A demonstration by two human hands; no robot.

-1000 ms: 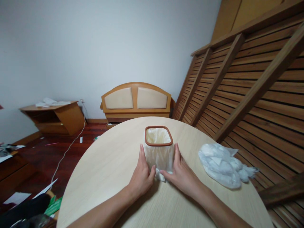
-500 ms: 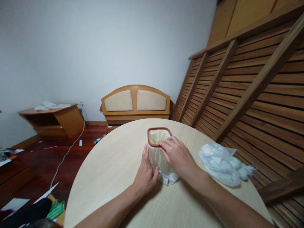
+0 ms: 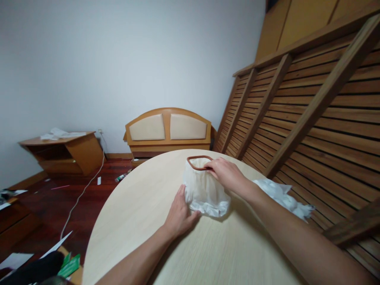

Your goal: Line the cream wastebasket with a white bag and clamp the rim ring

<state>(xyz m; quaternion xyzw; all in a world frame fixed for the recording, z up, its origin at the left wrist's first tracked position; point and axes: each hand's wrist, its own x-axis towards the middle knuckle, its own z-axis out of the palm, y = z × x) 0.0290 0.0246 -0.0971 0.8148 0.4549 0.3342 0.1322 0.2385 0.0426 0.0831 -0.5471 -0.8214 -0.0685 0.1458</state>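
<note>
A small bin [image 3: 206, 192] with a brown square rim stands on the round pale table [image 3: 133, 202], covered by a whitish plastic liner that hangs down its outside. My right hand [image 3: 222, 170] pinches the near right part of the rim, thumb and fingers closed on it. Against the lower left side of the liner rests my left hand [image 3: 181, 213], its fingers apart and not wrapped round anything. The bin's body is hidden under the liner.
A crumpled clear-white plastic bag [image 3: 282, 196] lies at the table's right, partly behind my right forearm. Beyond the table are a headboard [image 3: 169, 144], slatted wooden panels [image 3: 297, 130] and a low cabinet [image 3: 80, 154].
The bin has turned and its rim has tilted, with more of the liner's side showing. My right hand has moved up and right with the rim; my left hand sits lower on the liner.
</note>
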